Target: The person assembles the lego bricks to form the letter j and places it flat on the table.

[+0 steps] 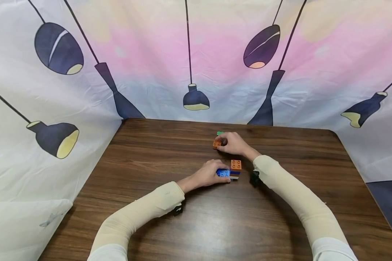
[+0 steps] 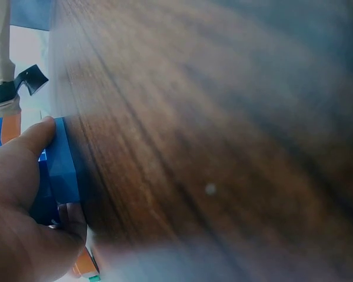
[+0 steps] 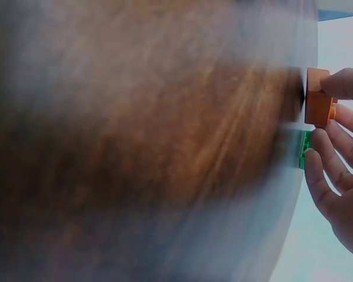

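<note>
My left hand (image 1: 206,174) grips a blue toy building brick (image 1: 224,173) low over the table, thumb on the near side and fingers on the far side. In the left wrist view the blue brick (image 2: 63,167) lies between thumb and fingers. Right beside it are a dark blue piece (image 1: 235,173) and an orange brick (image 1: 236,164) with studs up. Farther back, my right hand (image 1: 234,144) pinches another orange brick (image 1: 216,144) between thumb and fingers. Just behind that hand is a green brick (image 1: 219,133), close to its outer fingers in the right wrist view.
The dark wood-grain table (image 1: 170,145) reaches back to a hanging cloth (image 1: 156,72) printed with lamps, which also runs along the sides. Light sleeves cover both arms, with a dark wrist device (image 1: 255,178) under the right cuff.
</note>
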Available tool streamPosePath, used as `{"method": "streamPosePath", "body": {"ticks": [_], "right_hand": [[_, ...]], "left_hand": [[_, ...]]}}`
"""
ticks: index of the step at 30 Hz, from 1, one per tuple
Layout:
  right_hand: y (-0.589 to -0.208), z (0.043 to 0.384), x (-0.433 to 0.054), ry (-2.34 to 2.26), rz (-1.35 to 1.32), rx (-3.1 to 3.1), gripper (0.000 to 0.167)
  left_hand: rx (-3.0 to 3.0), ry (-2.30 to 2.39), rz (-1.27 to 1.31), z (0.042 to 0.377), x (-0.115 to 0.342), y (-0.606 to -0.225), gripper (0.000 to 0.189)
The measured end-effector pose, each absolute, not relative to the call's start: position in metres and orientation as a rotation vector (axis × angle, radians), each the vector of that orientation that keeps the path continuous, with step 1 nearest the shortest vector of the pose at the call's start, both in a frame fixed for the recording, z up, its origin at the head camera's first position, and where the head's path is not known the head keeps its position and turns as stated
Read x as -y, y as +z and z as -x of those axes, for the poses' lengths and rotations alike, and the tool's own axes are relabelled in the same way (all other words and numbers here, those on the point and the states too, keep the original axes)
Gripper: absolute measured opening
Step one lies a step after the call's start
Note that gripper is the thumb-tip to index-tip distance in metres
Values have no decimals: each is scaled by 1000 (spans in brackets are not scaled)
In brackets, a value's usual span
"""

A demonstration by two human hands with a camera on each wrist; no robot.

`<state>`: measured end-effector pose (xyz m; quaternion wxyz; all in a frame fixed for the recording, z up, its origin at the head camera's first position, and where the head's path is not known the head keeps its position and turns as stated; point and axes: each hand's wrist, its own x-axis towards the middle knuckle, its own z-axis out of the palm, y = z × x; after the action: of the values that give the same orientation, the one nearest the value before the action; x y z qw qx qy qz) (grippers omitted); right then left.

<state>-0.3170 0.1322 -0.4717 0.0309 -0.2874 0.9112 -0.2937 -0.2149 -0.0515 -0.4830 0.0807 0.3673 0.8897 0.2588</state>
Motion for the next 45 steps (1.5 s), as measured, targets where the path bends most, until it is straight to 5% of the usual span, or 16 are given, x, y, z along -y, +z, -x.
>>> {"method": "streamPosePath", "body": {"ticks": [45], "right_hand": [[-437,281,-177,-1035,844,-2803,44]], "left_hand": [[-2670,755,-1095,215,50,-484,46]]}}
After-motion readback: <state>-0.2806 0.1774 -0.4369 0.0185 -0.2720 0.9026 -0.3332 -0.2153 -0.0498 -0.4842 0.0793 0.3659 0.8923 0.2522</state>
